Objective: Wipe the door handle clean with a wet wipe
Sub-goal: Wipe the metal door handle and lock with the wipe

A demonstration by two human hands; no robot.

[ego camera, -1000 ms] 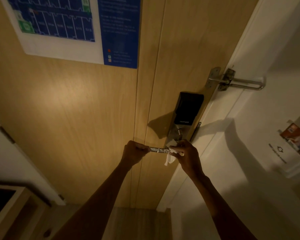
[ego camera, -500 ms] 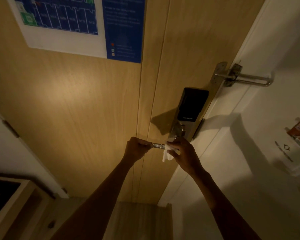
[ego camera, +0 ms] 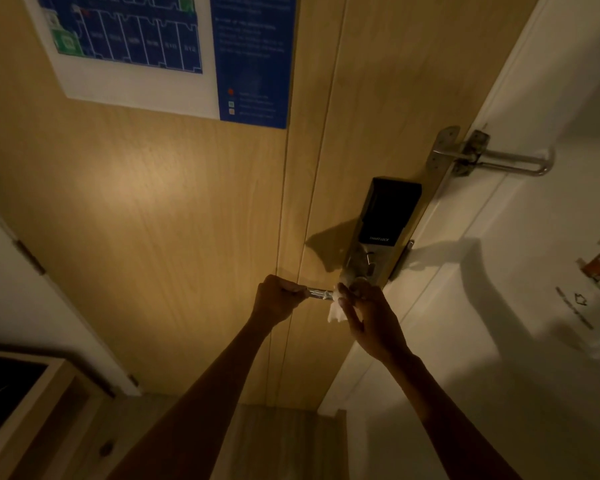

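My left hand [ego camera: 278,299] fists the door handle [ego camera: 317,292], hiding its end; my right hand [ego camera: 364,315] pinches one wet wipe [ego camera: 336,311] there, mid-frame.

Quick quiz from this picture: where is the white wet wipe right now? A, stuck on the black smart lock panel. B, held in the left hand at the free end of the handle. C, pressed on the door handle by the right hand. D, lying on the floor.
C: the wet wipe sits bunched under the right hand on the door handle near the lock end, while the left hand grips the free end bare.
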